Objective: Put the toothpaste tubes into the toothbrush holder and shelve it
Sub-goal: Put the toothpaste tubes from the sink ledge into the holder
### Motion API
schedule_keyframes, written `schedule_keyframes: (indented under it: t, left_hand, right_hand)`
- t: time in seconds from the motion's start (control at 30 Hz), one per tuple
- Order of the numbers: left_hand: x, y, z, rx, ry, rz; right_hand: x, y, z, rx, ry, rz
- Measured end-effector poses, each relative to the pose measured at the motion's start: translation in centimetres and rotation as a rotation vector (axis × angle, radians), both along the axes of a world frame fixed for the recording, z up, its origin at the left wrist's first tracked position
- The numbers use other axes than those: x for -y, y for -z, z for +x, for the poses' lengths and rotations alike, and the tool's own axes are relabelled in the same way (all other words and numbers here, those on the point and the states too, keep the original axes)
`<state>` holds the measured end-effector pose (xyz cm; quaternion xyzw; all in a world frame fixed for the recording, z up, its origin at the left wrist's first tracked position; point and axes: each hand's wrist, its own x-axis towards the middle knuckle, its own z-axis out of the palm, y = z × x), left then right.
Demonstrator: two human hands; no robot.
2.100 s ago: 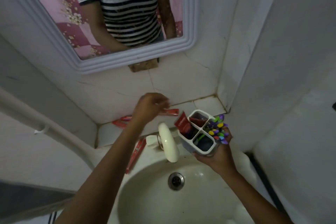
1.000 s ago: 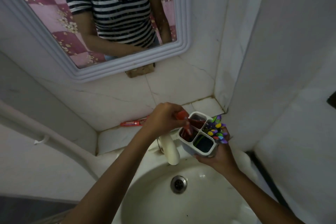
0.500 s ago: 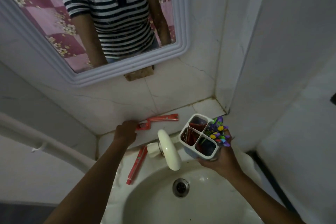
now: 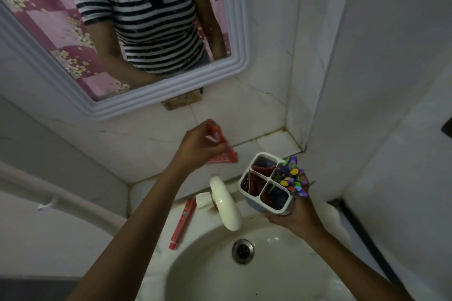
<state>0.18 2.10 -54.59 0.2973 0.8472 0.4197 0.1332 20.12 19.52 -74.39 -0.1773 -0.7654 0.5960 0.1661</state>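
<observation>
Hands flank tap; mirror above.

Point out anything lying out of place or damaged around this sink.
One red toothpaste tube lies loose on the sink rim, left of the white tap, not in the toothbrush holder. The wall tile under the mirror shows a crack.

Dim, grainy view — edges bowed, moving hand blurred.

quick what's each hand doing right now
Left hand: closed on a red toothpaste tube.
Right hand: closed around the toothbrush holder.
</observation>
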Motion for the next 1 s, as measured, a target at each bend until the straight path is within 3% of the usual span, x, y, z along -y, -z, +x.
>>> schedule_keyframes:
  t: [0.1,0.27,0.4,0.57,0.63,0.7,0.8,0.87,1.0]
  left_hand:
    - [-3.1,-0.4,0.8,0.049,0.127,0.043]
    - [-5.7,0.8,1.4,0.061,0.278,-0.173]
    - [-3.3,0.9,0.4,0.085,0.237,-0.211]
    - [2.3,2.6,-1.2,0.094,0.006,-0.144]
    - [4.6,4.3,-1.5,-0.010,-0.075,-0.269]
    - [7.2,6.7,-1.4,-0.136,-0.177,-0.544]
    - [10.2,10.4,0.4,-0.064,-0.234,-0.890]
    - [11.2,12.5,1.6,-0.024,-0.206,-0.967]
    - [11.8,14.2,2.3,-0.015,-0.201,-0.935]
  right_hand:
    - [0.0,-0.2,0.1,0.000,-0.008,0.001]
    - [-0.1,-0.3,0.2,-0.019,-0.021,-0.009]
    - [-0.2,-0.5,0.2,-0.022,-0.028,-0.007]
    - [-0.1,-0.4,0.3,-0.016,-0.038,0.015]
    - [-0.1,-0.4,0.2,-0.016,-0.038,0.019]
    - [-0.2,-0.4,0.2,-0.020,-0.037,0.026]
    - [-0.2,-0.5,0.1,-0.020,-0.036,0.030]
    - [-0.2,-0.5,0.1,-0.016,-0.044,0.037]
    - [-0.3,-0.2,0.0,-0.013,-0.043,0.033]
